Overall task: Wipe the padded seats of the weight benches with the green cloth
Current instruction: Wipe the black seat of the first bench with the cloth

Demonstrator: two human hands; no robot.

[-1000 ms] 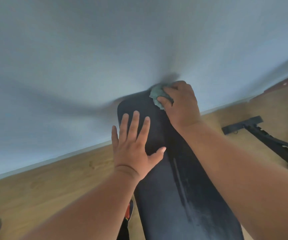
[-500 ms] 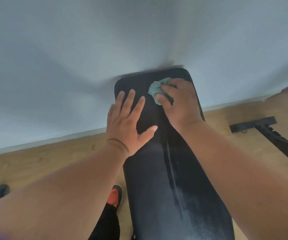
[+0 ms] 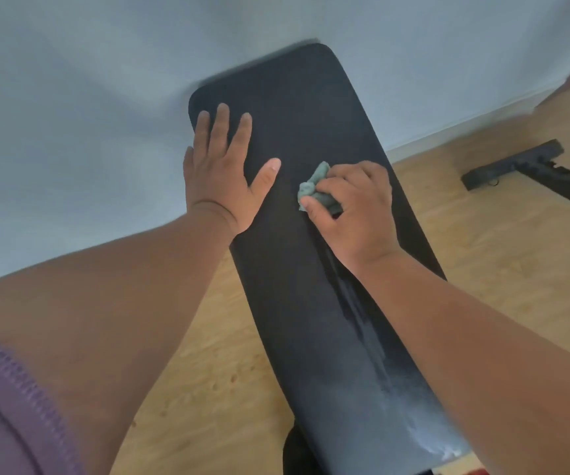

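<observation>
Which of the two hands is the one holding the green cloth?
The right hand, curled around the bunched green cloth on the black padded seat. The left hand lies flat beside it, fingers spread, holding nothing.

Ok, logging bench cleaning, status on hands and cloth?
Left hand flat on black bench pad. Right hand grips bunched green cloth, pressed mid-pad. Nothing in the way.

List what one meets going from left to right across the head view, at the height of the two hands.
Wall → left hand, flat on the bench pad → green cloth → right hand gripping the cloth → wooden floor → black frame bar.
</observation>
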